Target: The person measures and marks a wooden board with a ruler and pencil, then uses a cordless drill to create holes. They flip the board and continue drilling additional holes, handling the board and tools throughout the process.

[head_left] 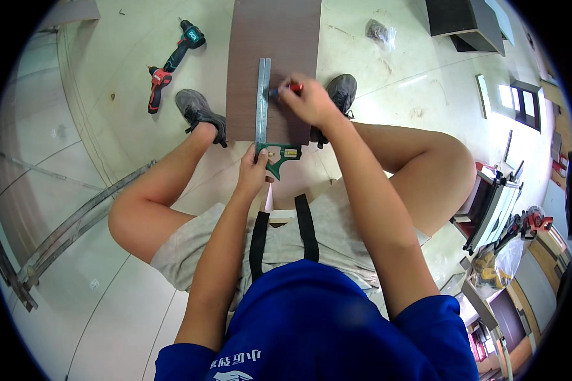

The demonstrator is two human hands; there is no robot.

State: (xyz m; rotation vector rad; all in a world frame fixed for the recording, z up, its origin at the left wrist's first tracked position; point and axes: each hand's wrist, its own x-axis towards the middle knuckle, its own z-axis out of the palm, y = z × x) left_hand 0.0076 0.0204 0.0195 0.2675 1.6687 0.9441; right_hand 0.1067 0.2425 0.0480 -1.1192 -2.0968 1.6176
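Note:
A dark brown board [248, 38] lies in front of me between my feet. The steel blade of a combination square [260, 101] runs lengthwise across it, with the green head against the board's near edge. My left hand [253, 170] is closed on that head, thumb on top. Over the board, just right of the blade, my right hand [308, 101] is closed around a red pen [295, 87] with a bluish end pointing left toward the blade. Motion blurs the pen's tip, so I cannot tell whether it touches the board.
Two cordless drills, one green [184, 46] and one red [159, 87], lie left of the board. A small plastic bag [380, 33] and a dark cabinet piece [464, 25] sit at the far right. Metal rails [82, 219] cross the left floor; a red power tool [535, 220] is at right.

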